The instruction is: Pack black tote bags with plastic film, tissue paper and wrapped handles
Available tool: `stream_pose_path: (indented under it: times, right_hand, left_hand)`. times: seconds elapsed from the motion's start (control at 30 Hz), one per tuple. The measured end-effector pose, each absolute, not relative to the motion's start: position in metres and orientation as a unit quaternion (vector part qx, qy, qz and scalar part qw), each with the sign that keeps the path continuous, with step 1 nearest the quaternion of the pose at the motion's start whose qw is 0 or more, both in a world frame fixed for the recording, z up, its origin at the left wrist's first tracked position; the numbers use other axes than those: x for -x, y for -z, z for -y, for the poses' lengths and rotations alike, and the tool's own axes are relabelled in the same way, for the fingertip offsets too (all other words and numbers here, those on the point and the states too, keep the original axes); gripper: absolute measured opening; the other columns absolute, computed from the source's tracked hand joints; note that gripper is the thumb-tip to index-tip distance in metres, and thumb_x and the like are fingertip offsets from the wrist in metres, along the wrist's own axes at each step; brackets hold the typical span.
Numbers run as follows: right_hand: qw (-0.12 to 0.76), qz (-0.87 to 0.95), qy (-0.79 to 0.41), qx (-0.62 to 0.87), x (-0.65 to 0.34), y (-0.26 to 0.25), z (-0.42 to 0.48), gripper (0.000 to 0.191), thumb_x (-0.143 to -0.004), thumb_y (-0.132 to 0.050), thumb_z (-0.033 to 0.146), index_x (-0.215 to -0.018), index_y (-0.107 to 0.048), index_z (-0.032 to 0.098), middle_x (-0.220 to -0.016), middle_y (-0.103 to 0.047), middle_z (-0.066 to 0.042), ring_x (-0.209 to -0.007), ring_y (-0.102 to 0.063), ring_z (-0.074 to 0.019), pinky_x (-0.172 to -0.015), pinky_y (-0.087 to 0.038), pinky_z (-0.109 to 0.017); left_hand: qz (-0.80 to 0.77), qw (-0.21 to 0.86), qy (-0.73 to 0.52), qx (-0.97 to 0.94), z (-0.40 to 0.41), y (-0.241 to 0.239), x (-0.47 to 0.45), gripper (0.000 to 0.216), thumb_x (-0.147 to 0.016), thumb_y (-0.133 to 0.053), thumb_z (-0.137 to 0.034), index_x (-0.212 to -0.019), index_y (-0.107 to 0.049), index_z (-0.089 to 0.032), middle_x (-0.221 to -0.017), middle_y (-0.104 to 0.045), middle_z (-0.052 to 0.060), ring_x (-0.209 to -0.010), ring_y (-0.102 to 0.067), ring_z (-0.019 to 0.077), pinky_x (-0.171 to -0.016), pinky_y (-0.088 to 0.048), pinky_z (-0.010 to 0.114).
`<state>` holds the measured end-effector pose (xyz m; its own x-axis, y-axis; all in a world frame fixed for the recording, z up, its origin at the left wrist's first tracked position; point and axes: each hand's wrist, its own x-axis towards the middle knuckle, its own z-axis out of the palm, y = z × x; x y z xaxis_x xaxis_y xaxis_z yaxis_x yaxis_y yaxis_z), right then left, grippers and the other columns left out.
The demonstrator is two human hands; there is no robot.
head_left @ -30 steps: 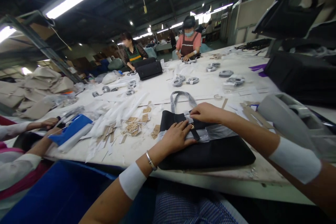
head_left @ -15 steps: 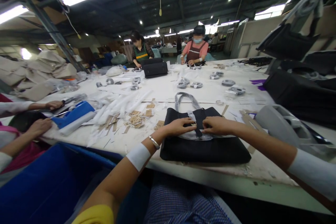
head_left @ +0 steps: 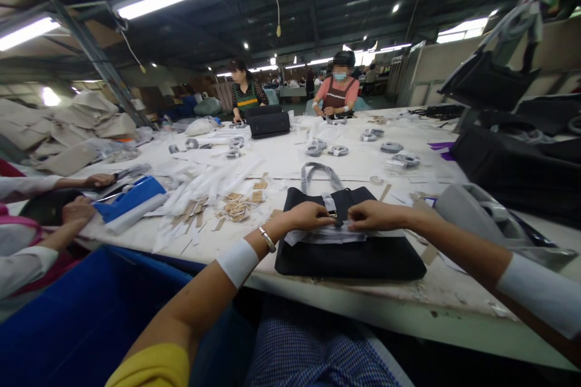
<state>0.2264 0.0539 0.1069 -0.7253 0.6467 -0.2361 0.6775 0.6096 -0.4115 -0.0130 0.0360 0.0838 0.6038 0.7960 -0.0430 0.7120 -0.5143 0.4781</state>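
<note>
A black handbag (head_left: 351, 258) lies flat on the table in front of me, its wrapped grey handle (head_left: 320, 172) standing up at the far side. A strip of translucent white wrapping (head_left: 329, 234) runs across the bag's front, just below a small metal buckle (head_left: 333, 214) on the strap. My left hand (head_left: 308, 216) is closed on the wrapping at the left of the buckle. On the other side, my right hand (head_left: 374, 216) pinches the same wrapping with curled fingers. Both sets of fingertips partly hide what they grip.
Paper tags with strings (head_left: 238, 207) and white strips (head_left: 200, 181) lie left of the bag. Coiled grey wrapped handles (head_left: 338, 150) sit farther back. A blue bin (head_left: 91, 302) stands below the table's left edge. A co-worker's hand (head_left: 78, 210) is beside a blue dispenser (head_left: 129, 198).
The wrapping now covers more of the strap's lower end, which showed dark below the buckle before. My left fingers have drawn down and closed more. The view has shifted slightly.
</note>
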Motion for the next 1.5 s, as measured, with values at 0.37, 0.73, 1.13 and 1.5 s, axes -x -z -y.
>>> stream_pose_path:
  times: [0.37, 0.73, 1.13, 1.5]
  right_hand:
    - [-0.146, -0.827, 0.443, -0.314, -0.242, -0.103, -0.043, 0.039, -0.073, -0.072, 0.048, -0.094, -0.060, 0.018, -0.093, -0.065, -0.004, -0.088, -0.062, -0.0208, -0.081, -0.048, -0.033]
    - [-0.181, -0.809, 0.437, -0.349, -0.242, -0.098, -0.043, 0.050, -0.076, -0.070, 0.048, -0.118, -0.066, 0.020, -0.104, -0.072, -0.008, -0.098, -0.067, -0.0259, -0.087, -0.052, -0.038]
    - [-0.199, -0.938, 0.086, -0.270, -0.229, -0.043, -0.021, 0.046, -0.097, -0.047, 0.031, -0.142, -0.050, 0.032, -0.148, -0.050, -0.006, -0.136, -0.045, -0.0260, -0.115, -0.032, -0.052]
    - [-0.188, -0.917, 0.199, -0.290, -0.196, -0.090, -0.047, 0.036, -0.096, -0.048, 0.039, -0.121, -0.069, 0.025, -0.124, -0.069, -0.008, -0.119, -0.060, -0.0258, -0.106, -0.043, -0.043]
  left_hand:
    - [-0.369, 0.381, 0.001, -0.848, -0.035, -0.111, 0.029, 0.042, -0.090, -0.053, -0.054, -0.082, -0.066, -0.015, -0.069, -0.054, -0.003, -0.066, -0.047, 0.0120, -0.062, -0.036, 0.023]
    - [-0.384, 0.207, -0.148, -0.888, -0.007, -0.099, 0.032, 0.038, -0.089, -0.062, -0.049, -0.110, -0.069, -0.018, -0.105, -0.071, 0.005, -0.094, -0.064, 0.0191, -0.082, -0.046, 0.024]
    - [-0.469, -0.029, -0.161, -0.868, 0.011, -0.073, 0.016, 0.037, -0.099, -0.046, -0.025, -0.135, -0.052, -0.024, -0.135, -0.059, 0.007, -0.120, -0.058, 0.0217, -0.103, -0.046, 0.035]
    - [-0.461, 0.001, -0.104, -0.881, 0.039, -0.032, 0.016, 0.057, -0.100, -0.036, -0.051, -0.152, -0.029, -0.027, -0.158, -0.032, 0.007, -0.146, -0.028, 0.0256, -0.120, -0.022, 0.049]
